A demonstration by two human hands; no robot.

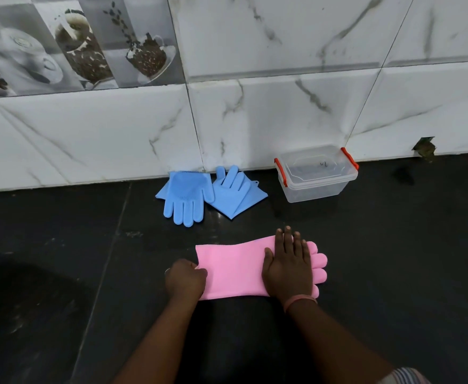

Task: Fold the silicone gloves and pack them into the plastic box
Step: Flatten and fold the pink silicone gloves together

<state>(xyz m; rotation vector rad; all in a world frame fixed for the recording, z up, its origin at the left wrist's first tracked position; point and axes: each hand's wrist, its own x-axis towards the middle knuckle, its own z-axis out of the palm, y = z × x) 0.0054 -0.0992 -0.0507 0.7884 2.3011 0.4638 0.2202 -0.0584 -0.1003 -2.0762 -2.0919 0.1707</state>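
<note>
A pink silicone glove (235, 268) lies flat on the dark counter, cuff to the left, fingers to the right. My left hand (185, 279) pinches the cuff edge with closed fingers. My right hand (288, 268) presses flat on the palm part, fingers spread, covering part of the glove. Two blue silicone gloves lie further back by the wall: one (185, 196) with its bristled side up, the other (235, 194) tilted beside it on the right. The clear plastic box (317, 177) with red clips stands at the back right, its lid on.
The dark stone counter (393, 273) runs up to a white marble-tiled wall (282, 112). A small hole (424, 148) sits in the wall at the right. A pale smudged patch shows on the counter at the far left.
</note>
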